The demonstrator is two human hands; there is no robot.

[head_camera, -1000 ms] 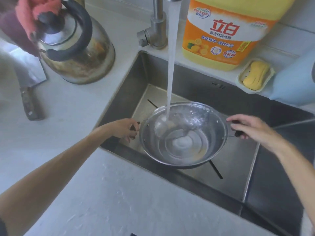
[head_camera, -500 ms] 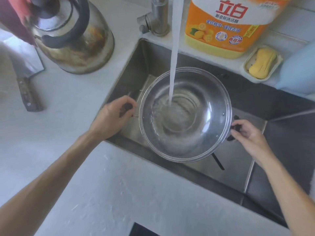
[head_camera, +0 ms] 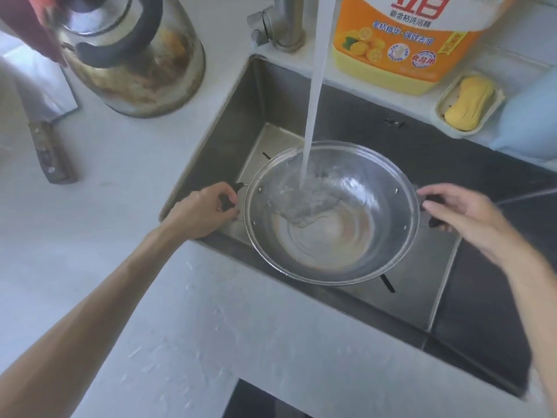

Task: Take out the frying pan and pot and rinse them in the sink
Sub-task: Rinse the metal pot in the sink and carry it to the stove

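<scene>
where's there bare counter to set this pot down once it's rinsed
Bare counter lies along the sink's near edge, and between the knife and sink. The back ledge is crowded: kettle, detergent jug, soap dish.

Two bare forearms are seen, each ending in a bare hand: the left hand (head_camera: 201, 210) and the right hand (head_camera: 464, 216). No sleeve, glove, watch or ring is worn on the parts shown. The fingernails are kept short.
</scene>
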